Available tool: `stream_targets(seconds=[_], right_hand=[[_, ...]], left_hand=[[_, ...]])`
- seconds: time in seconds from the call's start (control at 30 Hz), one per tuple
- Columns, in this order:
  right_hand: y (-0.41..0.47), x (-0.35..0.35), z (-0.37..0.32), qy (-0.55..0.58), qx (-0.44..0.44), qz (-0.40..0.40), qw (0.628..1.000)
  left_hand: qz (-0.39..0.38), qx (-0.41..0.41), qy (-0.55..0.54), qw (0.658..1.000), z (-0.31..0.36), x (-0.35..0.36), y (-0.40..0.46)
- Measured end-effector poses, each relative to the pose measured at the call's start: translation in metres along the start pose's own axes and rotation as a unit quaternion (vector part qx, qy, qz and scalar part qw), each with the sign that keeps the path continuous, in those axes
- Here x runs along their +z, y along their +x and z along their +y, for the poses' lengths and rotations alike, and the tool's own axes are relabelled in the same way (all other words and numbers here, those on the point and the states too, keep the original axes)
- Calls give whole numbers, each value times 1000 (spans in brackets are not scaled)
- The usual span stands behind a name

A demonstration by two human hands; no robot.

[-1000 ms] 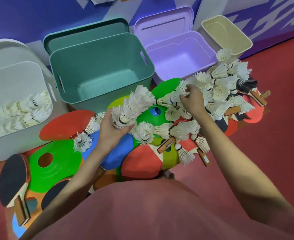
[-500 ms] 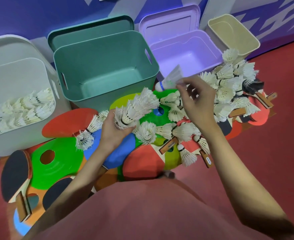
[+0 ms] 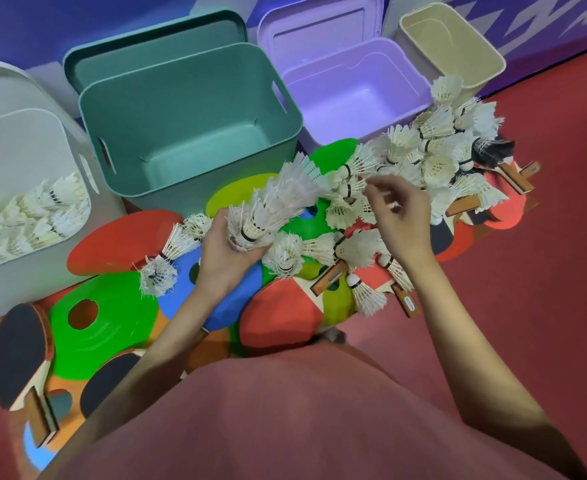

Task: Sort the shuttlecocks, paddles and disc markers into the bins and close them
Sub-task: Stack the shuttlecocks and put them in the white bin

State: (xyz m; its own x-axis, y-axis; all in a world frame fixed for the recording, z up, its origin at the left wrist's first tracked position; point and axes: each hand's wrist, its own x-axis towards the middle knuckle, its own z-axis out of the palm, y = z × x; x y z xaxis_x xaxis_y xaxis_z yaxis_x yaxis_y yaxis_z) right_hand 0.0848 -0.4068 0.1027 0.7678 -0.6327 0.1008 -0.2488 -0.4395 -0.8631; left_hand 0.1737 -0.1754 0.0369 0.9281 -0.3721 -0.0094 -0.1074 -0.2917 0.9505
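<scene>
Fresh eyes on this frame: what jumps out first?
The heap of white feather shuttlecocks at centre right, sprawled over bright plastic disc markers and red-faced wooden paddles on the floor. The left hand grips a nested stack of shuttlecocks in mid-frame. Behind stands an empty teal plastic bin, and the white bin at left already holds shuttlecocks.

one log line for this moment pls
left hand: holds shuttlecock stack | right hand: empty, over shuttlecock pile | teal bin: empty
</scene>
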Motion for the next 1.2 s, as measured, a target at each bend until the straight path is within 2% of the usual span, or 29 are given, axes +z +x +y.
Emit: stream_targets(seconds=[0.07,0.13,0.2,0.27,0.4,0.5,0.6,0.7,0.77,0.9,1.0,1.1,1.2], right_hand=[[-13,1,19,-100,47,-7,994],[-29,5,35,-187,80,-57,977],[-43,14,48,-231,95,-100,963],[-50,22,58,-259,93,-109,955],[-50,22,61,-247,88,-89,961],[-47,9,48,-254,5,-9,967],[-46,-1,20,-165,-84,91,978],[-48,-3,-8,-28,-132,115,984],[-48,1,-17,-10,-155,89,984],[-44,13,-16,-19,-181,-53,982],[-38,15,-17,5,-164,-107,981],[-36,15,-26,67,-116,-119,984],[-32,17,-31,171,-52,-56,982]], left_hand=[[-3,1,7,1000,0,-2,-7],[-2,-1,5,1000,-1,-5,-15],[6,-15,-2,1000,-2,-7,-22],[16,-24,3,1000,-4,-9,-27],[21,-21,13,999,-7,-12,-29],[14,-17,25,999,-11,-14,-29],[8,-15,49,999,-17,-15,-31],[4,-14,63,998,-19,-15,-33],[-3,-15,60,998,-18,-14,-36],[-15,-14,44,999,-10,-12,-38],[-1,-23,29,999,-7,-14,-38],[15,-27,13,999,-6,-16,-36],[35,-21,4,999,-5,-17,-35]])
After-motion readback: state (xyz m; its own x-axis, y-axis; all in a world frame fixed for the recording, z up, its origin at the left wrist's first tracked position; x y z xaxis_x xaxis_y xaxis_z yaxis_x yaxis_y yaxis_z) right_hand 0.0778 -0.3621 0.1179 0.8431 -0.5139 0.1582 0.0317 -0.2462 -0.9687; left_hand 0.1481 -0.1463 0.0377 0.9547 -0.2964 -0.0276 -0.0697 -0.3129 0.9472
